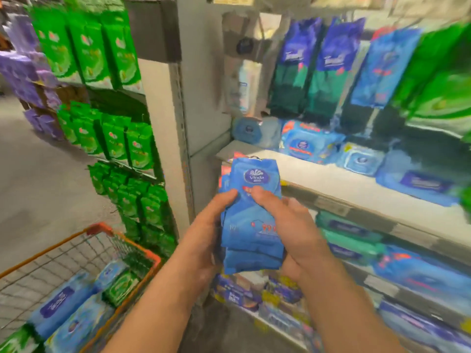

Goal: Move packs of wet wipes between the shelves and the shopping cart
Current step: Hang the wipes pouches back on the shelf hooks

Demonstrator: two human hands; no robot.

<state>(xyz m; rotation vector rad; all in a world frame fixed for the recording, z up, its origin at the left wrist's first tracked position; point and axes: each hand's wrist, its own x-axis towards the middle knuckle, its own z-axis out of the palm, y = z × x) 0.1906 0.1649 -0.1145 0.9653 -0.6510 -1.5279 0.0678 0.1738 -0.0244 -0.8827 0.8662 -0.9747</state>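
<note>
Left hand (204,233) and right hand (293,230) both grip a blue Vinda wipes stack (251,225) in front of the white shelf (356,189); orange cart (122,250) sits lower left on the grey floor (38,179).

On the right side of the picture runs a white shelf (331,179). Flat blue packs of wipes (305,142) lie on it, side by side, and one wide blue pack (418,186) lies more to the right. A blue roll (248,129) sits at the shelf's left end. Under it is a lower shelf (382,284) with green and blue packs (351,238) lying in a stack.

On the left side stand shelves full of green packs (122,141), all upright in rows.

In the lower left is an orange shopping cart (142,250). Blue packs (63,301) and a green pack (119,286) lie inside it. The cart stands on a grey floor (38,187).
</note>
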